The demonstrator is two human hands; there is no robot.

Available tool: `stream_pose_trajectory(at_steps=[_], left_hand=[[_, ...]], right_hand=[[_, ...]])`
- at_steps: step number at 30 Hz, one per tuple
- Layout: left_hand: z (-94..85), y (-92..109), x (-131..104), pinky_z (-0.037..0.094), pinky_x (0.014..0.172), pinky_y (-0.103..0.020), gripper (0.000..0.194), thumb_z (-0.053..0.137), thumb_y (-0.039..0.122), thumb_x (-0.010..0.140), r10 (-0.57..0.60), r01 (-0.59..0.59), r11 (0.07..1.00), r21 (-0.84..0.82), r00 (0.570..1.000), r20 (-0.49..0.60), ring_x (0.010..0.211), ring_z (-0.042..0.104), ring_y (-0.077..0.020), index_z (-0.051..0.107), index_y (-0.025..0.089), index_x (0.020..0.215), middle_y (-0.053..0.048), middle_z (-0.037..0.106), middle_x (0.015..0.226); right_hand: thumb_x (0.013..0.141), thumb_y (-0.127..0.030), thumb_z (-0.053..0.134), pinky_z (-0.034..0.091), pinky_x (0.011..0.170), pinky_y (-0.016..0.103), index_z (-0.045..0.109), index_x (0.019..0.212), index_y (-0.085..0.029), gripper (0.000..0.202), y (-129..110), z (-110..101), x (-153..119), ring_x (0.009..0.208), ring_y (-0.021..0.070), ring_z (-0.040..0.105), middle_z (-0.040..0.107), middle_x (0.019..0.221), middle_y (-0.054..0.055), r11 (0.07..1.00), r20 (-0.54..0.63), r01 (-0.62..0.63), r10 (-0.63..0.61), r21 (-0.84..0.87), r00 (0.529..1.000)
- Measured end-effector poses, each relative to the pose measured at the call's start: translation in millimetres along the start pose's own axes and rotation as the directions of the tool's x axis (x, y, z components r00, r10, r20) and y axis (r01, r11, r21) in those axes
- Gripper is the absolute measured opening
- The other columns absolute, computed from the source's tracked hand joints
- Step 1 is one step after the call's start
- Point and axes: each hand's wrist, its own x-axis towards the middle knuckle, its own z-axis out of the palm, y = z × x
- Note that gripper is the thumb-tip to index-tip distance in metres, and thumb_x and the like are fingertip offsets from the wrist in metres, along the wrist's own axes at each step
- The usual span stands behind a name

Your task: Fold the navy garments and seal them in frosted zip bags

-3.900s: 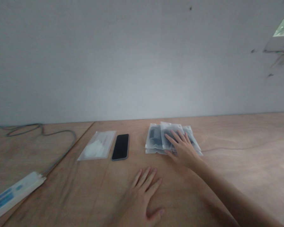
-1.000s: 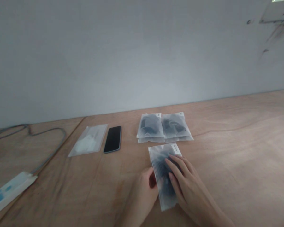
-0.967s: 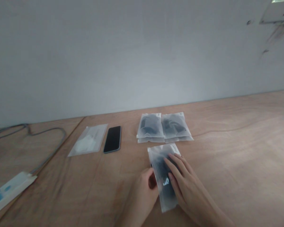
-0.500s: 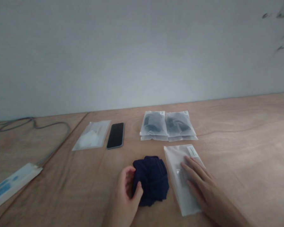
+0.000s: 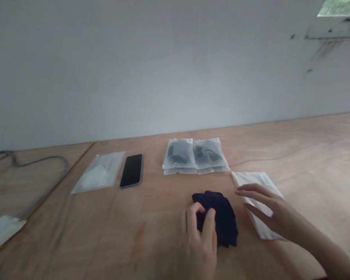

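Note:
A folded dark blue cloth (image 5: 226, 219) lies on the wooden table in front of me. My left hand (image 5: 202, 237) is at its left side, with curled fingers and thumb closed on the edge of the fabric. Some of those fingertips are hidden. To the right lies a frosted plastic bag (image 5: 264, 229) with a small label near its far right corner. My right hand (image 5: 268, 206) is over this bag, fingers stretched out and apart. Whether it touches the bag is hard to tell.
Frosted packets with dark contents (image 5: 179, 153) lie side by side farther back. A phone (image 5: 131, 171) is left of them, beside another frosted bag (image 5: 100, 173). At the far left are a white power strip (image 5: 4, 231) and a grey cable (image 5: 46, 190). A wall (image 5: 134, 77) rises behind the table.
The cloth has slid right along the table with my left hand. The frosted bag has shifted right and away from me, and my right hand's fingers look more raised. The view has turned.

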Motion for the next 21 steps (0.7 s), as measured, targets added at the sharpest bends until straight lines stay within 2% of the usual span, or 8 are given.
stream_pose_trajectory(at_steps=[2,5,7,10,13,16,19,21], left_hand=[[1.8,8.9,-0.2,0.059,0.071,-0.037,0.027,0.067,0.016,0.094,0.077,-0.071,0.995,-0.071,0.993,0.088,0.091,0.066,-0.0255,0.069,0.025,0.12,-0.009,0.064,0.109],[8.5,13.4,-1.7,0.058,0.066,-0.035,0.016,0.076,0.022,0.09,0.157,-0.145,0.987,-0.073,0.968,0.197,0.084,0.064,-0.0244,0.072,0.024,0.105,-0.007,0.065,0.1],[14.0,11.8,-3.4,0.056,0.063,-0.033,0.004,0.072,0.019,0.093,0.154,-0.143,0.987,-0.07,0.971,0.181,0.081,0.063,-0.0227,0.072,0.023,0.094,-0.007,0.065,0.095],[13.1,8.1,-5.4,0.055,0.061,-0.028,0.016,0.058,0.021,0.102,0.099,-0.079,0.98,-0.18,0.99,0.102,0.075,0.064,-0.0187,0.07,0.022,0.092,-0.006,0.064,0.09],[-6.0,2.2,-6.6,0.058,0.07,-0.024,0.02,0.05,0.024,0.108,-0.004,0.006,0.96,-0.278,1.0,0.009,0.076,0.069,-0.0152,0.069,0.024,0.104,-0.005,0.067,0.093],[-35.2,-14.2,-12.6,0.059,0.08,-0.022,0.014,0.056,0.022,0.105,-0.121,0.107,0.955,-0.276,0.992,-0.036,0.089,0.074,-0.0165,0.067,0.026,0.112,-0.005,0.072,0.1],[-58.2,-43.5,-29.2,0.061,0.077,-0.024,0.012,0.056,0.027,0.105,-0.237,0.219,0.955,-0.201,0.969,-0.068,0.087,0.076,-0.0188,0.066,0.026,0.11,-0.006,0.075,0.1],[-66.3,-65.8,-44.5,0.063,0.078,-0.027,0.012,0.057,0.031,0.104,-0.3,0.292,0.949,-0.122,0.953,-0.049,0.088,0.078,-0.0209,0.066,0.027,0.109,-0.006,0.077,0.099]], right_hand=[[0.104,-0.02,0.054,0.064,0.094,0.035,0.066,0.14,-0.033,0.04,-15.8,4.1,19.2,0.113,0.0206,0.073,0.069,0.131,0.009,0.988,0.11,0.069,-0.085,0.14,0.99],[0.102,-0.013,0.053,0.064,0.084,0.028,0.074,0.127,-0.028,0.036,-24.1,10.2,40.7,0.1,0.0169,0.074,0.071,0.118,0.008,0.956,0.175,0.118,-0.169,0.27,0.97],[0.1,-0.012,0.056,0.063,0.086,0.029,0.077,0.117,-0.026,0.031,-23.6,10.8,51.9,0.101,0.0174,0.073,0.07,0.115,0.008,0.947,0.183,0.134,-0.193,0.291,0.964],[0.099,-0.015,0.059,0.061,0.087,0.032,0.078,0.109,-0.025,0.023,-24.9,5.6,69.6,0.098,0.0174,0.071,0.068,0.114,0.007,0.94,0.207,0.138,-0.209,0.312,0.956],[0.101,-0.019,0.06,0.059,0.081,0.03,0.077,0.112,-0.025,0.021,-36.6,0.0,94.6,0.088,0.015,0.067,0.067,0.109,0.006,0.918,0.223,0.137,-0.231,0.371,0.947],[0.101,-0.024,0.063,0.057,0.077,0.028,0.078,0.112,-0.023,0.018,-59.1,5.6,127.3,0.083,0.0138,0.064,0.067,0.103,0.004,0.908,0.264,0.175,-0.288,0.382,0.921],[0.1,-0.025,0.066,0.054,0.073,0.027,0.079,0.109,-0.02,0.016,-87.2,29.6,159.3,0.077,0.0132,0.063,0.067,0.098,0.004,0.902,0.337,0.257,-0.376,0.347,0.863],[0.097,-0.021,0.069,0.053,0.072,0.026,0.08,0.105,-0.02,0.014,-105.5,52.5,175.0,0.075,0.0135,0.064,0.07,0.094,0.003,0.888,0.379,0.299,-0.426,0.35,0.822]])
